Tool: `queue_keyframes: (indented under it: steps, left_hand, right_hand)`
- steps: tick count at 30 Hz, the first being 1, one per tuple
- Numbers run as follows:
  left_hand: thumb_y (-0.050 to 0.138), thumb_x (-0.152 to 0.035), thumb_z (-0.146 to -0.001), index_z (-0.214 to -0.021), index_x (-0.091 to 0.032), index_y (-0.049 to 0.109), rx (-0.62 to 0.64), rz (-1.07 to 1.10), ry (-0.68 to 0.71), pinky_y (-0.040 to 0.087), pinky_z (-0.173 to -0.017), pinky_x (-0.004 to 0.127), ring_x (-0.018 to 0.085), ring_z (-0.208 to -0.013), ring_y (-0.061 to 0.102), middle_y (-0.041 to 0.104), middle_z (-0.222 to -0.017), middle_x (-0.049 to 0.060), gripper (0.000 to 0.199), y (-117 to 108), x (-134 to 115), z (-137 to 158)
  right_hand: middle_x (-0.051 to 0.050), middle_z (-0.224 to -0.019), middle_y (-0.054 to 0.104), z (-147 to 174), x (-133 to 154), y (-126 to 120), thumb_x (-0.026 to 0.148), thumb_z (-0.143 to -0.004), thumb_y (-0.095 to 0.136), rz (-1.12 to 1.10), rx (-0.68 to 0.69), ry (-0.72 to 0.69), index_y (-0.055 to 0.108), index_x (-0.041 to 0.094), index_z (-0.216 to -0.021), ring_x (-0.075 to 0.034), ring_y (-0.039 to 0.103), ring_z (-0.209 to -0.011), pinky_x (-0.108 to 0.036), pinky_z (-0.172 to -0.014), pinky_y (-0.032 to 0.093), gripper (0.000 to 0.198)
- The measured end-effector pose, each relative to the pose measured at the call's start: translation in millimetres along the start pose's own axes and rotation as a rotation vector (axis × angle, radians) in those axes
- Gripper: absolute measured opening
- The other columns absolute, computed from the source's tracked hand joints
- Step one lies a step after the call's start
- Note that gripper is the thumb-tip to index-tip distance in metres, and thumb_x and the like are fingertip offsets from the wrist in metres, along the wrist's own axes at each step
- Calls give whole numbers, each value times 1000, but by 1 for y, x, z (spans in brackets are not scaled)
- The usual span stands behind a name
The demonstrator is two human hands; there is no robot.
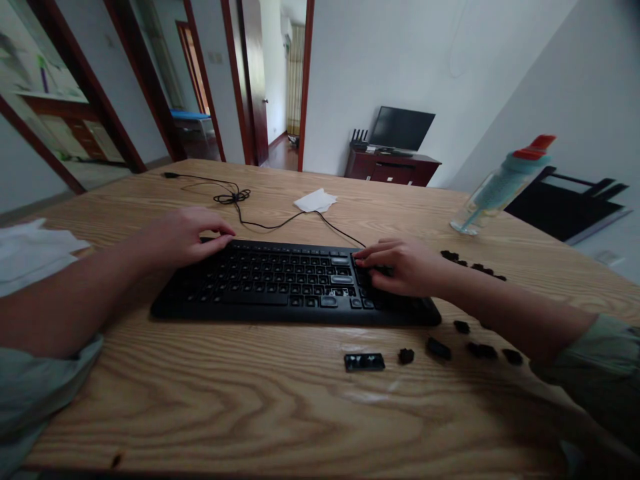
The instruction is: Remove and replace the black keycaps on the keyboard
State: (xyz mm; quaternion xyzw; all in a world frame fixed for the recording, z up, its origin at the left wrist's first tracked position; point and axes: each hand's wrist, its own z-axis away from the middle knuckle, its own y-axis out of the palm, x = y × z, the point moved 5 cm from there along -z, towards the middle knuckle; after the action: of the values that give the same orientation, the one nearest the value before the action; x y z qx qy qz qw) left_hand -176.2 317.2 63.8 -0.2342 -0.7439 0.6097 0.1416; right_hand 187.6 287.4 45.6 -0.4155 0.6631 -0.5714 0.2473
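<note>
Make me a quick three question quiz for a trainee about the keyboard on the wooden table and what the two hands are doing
1. True or false: the left hand rests on the far left corner of the black keyboard.
2. Where do the loose keycaps lie? A) on the white paper B) on the table in front of and to the right of the keyboard C) inside the bottle
3. Fill in: the right hand has its fingers on the keyboard's ____ end.

Key:
1. True
2. B
3. right
</note>
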Motion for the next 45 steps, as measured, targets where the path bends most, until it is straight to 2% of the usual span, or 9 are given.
queue_keyframes:
  steps: [6, 11, 18, 23, 29, 37, 42, 45]
  left_hand:
    - [46, -57, -88, -95, -24, 73, -43, -7, 24, 49, -87, 41, 28, -93, 66, 73, -96, 8, 44, 2, -1, -3]
    - [46, -55, -87, -92, -23, 72, -53, 16, 47, 49, -89, 42, 27, -93, 66, 74, -95, 8, 42, -1, -7, -4]
    - [47, -52, -89, -93, -22, 72, -45, 12, 42, 48, -88, 40, 26, -92, 65, 74, -95, 8, 39, -1, -4, -2]
    - [46, -49, -92, -97, -18, 72, -10, 2, 55, 46, -90, 39, 24, -93, 63, 73, -97, 9, 41, 1, -6, -1]
    - [46, -52, -90, -96, -20, 74, -8, 8, 54, 48, -90, 41, 26, -93, 64, 73, -97, 9, 43, 5, -4, -3]
    - [47, -55, -89, -93, -24, 73, -44, 38, 82, 50, -88, 42, 28, -92, 66, 74, -94, 7, 40, 1, -6, -2]
    - [48, -55, -89, -93, -25, 73, -38, 44, 63, 49, -89, 41, 26, -92, 65, 75, -93, 6, 39, 2, -6, -2]
    - [49, -56, -88, -91, -26, 73, -39, 58, 45, 50, -89, 42, 27, -91, 65, 75, -93, 6, 38, 0, -7, -2]
  right_hand:
    - [-9, -126, 71, 6, 2, 1, 18, -85, 57, 5, 4, 36, 76, 19, -115, -24, 70, -109, -41, -101, 54, 36]
    - [-8, -125, 72, 1, -2, -3, 17, -86, 55, -122, 26, 127, 77, 21, -112, -23, 69, -112, -40, -101, 55, 35]
    - [-7, -120, 74, -7, -10, -4, 16, -83, 57, -127, 92, 168, 79, 22, -108, -22, 71, -108, -38, -99, 55, 34]
    - [-7, -121, 74, -1, -11, 1, 15, -83, 56, -122, 34, 119, 78, 20, -109, -22, 71, -108, -37, -100, 54, 35]
    - [-6, -119, 75, -2, -7, 2, 11, -80, 57, -78, -3, 82, 80, 22, -105, -22, 70, -108, -38, -102, 53, 35]
    - [-6, -127, 71, 10, -13, 4, 15, -83, 54, -164, 0, 178, 74, 22, -120, -22, 67, -116, -37, -105, 51, 43]
    - [-6, -118, 74, -4, -8, -5, 17, -80, 56, -106, 70, 203, 72, 24, -122, -22, 69, -102, -36, -92, 53, 46]
    - [-7, -109, 74, -24, -3, -10, 20, -78, 59, -23, 163, 227, 73, 24, -115, -23, 68, -94, -35, -82, 51, 40]
